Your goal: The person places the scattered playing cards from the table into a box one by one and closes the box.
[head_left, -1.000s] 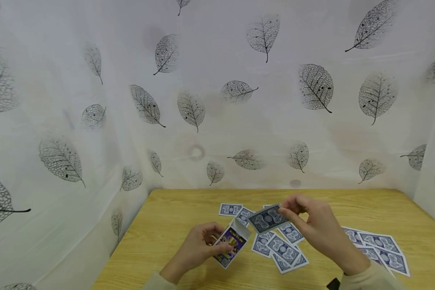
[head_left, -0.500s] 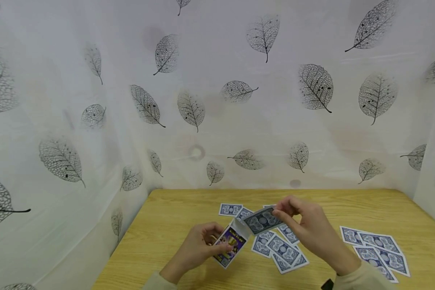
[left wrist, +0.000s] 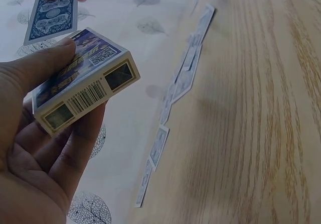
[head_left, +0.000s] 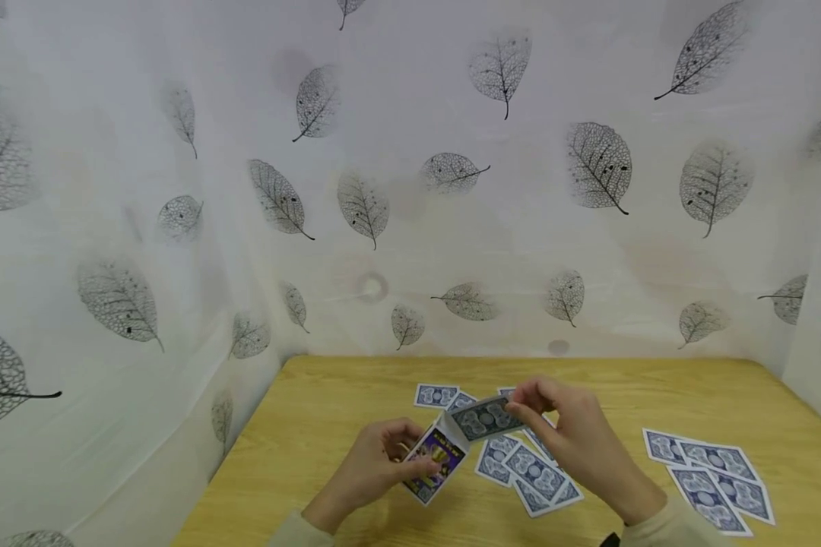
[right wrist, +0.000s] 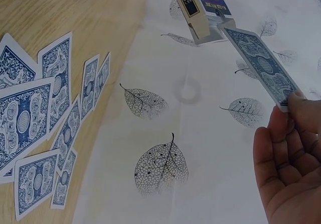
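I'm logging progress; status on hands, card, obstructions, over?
Left hand gripping box. Right hand pinching one card. Card's end at box's open mouth, entry unclear. No obstruction visible between them.

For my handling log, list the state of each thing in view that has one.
Card box: tilted, top end open, bottom end closed
Left hand: grips card box
Held card: off the table, one end at the box's mouth; whether inside, unclear
Right hand: pinches held card
Middle cards: flat, backs up, partly overlapping
Right-side cards: flat, backs up, partly overlapping
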Tool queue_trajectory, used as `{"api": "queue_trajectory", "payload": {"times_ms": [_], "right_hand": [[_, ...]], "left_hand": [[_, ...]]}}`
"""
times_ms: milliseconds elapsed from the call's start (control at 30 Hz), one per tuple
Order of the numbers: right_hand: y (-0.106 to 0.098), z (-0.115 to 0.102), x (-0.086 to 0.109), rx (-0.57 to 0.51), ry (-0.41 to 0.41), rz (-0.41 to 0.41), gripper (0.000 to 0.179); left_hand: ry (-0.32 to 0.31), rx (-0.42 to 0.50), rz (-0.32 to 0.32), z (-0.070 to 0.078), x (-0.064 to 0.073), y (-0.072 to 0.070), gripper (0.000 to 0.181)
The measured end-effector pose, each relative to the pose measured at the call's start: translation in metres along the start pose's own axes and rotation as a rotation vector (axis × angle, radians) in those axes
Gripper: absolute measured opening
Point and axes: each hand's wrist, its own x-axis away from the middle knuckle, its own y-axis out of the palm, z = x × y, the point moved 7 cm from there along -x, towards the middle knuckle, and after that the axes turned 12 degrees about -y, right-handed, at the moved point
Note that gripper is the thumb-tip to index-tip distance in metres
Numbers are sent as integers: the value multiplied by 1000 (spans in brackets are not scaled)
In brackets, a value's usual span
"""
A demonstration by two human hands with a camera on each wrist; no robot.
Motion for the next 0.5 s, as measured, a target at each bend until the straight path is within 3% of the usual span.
{"api": "queue_trajectory", "payload": {"times_ms": [500], "right_hand": [[15,1,6,-9,-48,23,22]], "left_hand": [[-1,7,-4,0,-1,2,25]]}}
